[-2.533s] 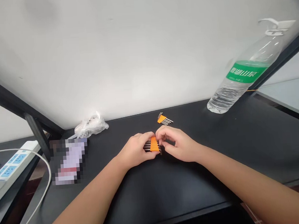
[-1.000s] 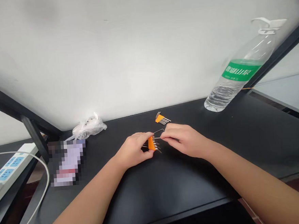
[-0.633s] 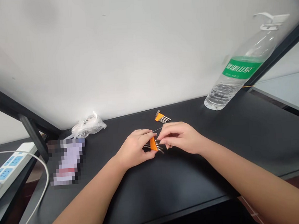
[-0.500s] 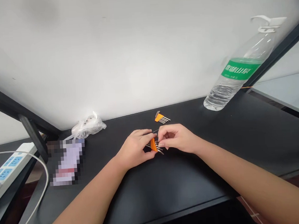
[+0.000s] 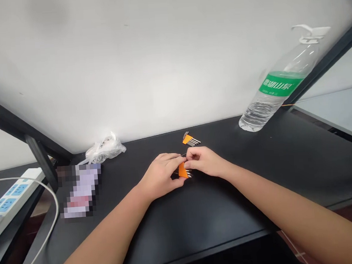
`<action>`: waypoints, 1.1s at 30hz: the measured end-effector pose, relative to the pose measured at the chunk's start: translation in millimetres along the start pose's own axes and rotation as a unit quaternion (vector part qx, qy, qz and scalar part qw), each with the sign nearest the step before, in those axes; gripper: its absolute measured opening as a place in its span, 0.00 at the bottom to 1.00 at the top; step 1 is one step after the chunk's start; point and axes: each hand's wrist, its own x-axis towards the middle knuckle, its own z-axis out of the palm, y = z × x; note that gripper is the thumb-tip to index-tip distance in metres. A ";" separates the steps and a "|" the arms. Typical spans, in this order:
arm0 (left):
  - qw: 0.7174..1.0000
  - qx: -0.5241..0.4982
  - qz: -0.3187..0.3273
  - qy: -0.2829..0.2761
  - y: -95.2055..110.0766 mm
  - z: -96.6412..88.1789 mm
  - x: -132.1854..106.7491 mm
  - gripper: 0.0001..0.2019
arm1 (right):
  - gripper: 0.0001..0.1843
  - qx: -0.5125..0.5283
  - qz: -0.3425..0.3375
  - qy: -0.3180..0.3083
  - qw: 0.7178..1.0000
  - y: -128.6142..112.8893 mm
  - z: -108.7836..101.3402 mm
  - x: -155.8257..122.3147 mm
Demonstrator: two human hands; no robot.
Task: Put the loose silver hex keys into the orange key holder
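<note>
My left hand (image 5: 161,175) grips an orange hex key holder (image 5: 182,171) low over the black table, its thumb on the near edge and fingers along the far one. Several metal hex keys poke out of this holder, their bent ends to the right. From the right, my right hand (image 5: 202,161) is closed in a pinch on a thin hex key (image 5: 183,154) at the holder's far end. Most of that key is covered by fingers. Just beyond the hands lies a second orange holder (image 5: 187,139) filled with several hex keys.
A tilted-looking water bottle (image 5: 265,97) with a green label stands at the back right. On the left are a crumpled plastic bag (image 5: 105,148), a blurred-out flat item (image 5: 81,191), a white cable (image 5: 55,213) and a power strip (image 5: 15,189). The wall runs behind the black table (image 5: 200,222).
My right hand has closed in against the holder, and its fingertips now touch the orange part. The holder has turned so more of its orange face shows. My left hand keeps its grip.
</note>
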 end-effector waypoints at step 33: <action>0.983 -0.073 -0.156 -0.065 -1.3 -8.1 0.1 0.20 | 0.10 -0.239 -0.168 0.021 0.956 -20.1 -7.1 -14.3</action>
